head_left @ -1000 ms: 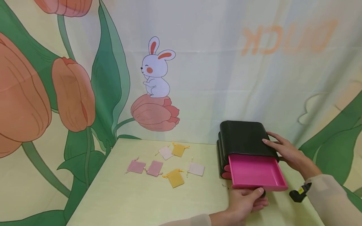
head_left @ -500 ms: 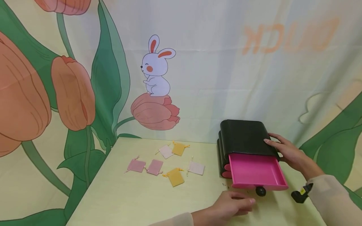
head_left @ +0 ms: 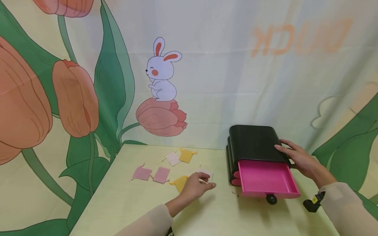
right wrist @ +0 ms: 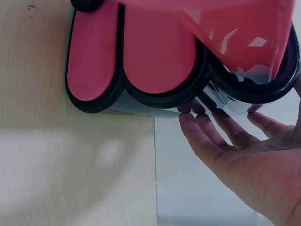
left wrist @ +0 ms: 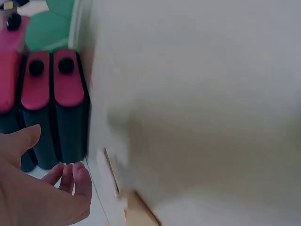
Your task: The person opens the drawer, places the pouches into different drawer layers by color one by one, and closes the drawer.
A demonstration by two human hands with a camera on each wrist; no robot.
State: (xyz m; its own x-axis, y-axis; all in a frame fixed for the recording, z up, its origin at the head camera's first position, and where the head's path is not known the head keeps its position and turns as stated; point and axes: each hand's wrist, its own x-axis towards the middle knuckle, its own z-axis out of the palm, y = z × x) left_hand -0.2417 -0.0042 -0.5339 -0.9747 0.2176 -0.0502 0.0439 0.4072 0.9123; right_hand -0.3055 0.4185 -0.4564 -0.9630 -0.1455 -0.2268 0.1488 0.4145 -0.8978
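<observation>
A black cabinet (head_left: 254,142) stands at the right of the table, its pink top drawer (head_left: 265,180) pulled out and a black knob (head_left: 271,199) on the front. My right hand (head_left: 304,162) rests against the cabinet's right side, thumb on the top edge; in the right wrist view the fingers (right wrist: 230,125) touch that side, fairly straight. Loosely bent, my left hand (head_left: 195,188) hovers over a white drawstring pouch (head_left: 206,171), partly hiding it and the front yellow pouch (head_left: 179,185). No pouch shows between its fingers.
Two pink pouches (head_left: 161,175) lie to the left. Another white pouch (head_left: 173,158) and a yellow pouch (head_left: 186,156) lie farther back. Two lower drawers (right wrist: 160,52) of the cabinet are closed. A printed curtain (head_left: 206,98) hangs behind the table (head_left: 118,203).
My left hand has let go of the drawer's knob and moved left to the pouches. The right hand stays against the cabinet, and the drawer remains out.
</observation>
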